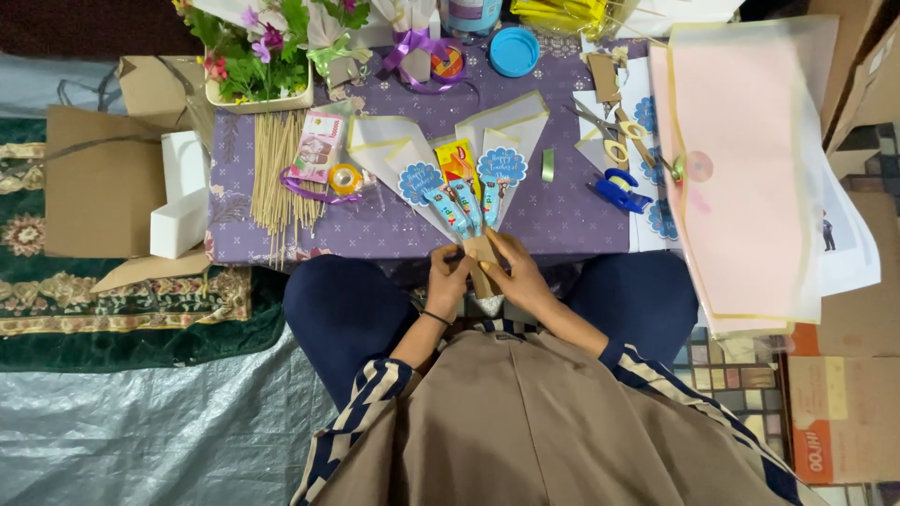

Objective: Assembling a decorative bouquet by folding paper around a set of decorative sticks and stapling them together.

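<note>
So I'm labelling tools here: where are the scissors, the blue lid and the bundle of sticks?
scissors [600,131]: head view, on the blades near the pivot.
blue lid [514,51]: head view, its centre.
bundle of sticks [278,169]: head view, mid-length.

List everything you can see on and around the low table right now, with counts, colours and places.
snack bouquet: one, white-and-yellow paper cones, blue round tags, table centre, its base in both hands
wooden skewers: a bundle, pale, table left
flower box: one, pink and purple blooms, back left
tape roll: one, yellow, beside the skewers
lid: one, blue, back centre
scissors: one pair, yellow handles, table right
blue tool: one, table right
folder: one, pink, far right
white box: one, left of table
left hand: on the bouquet's base
right hand: on the bouquet's base
</note>
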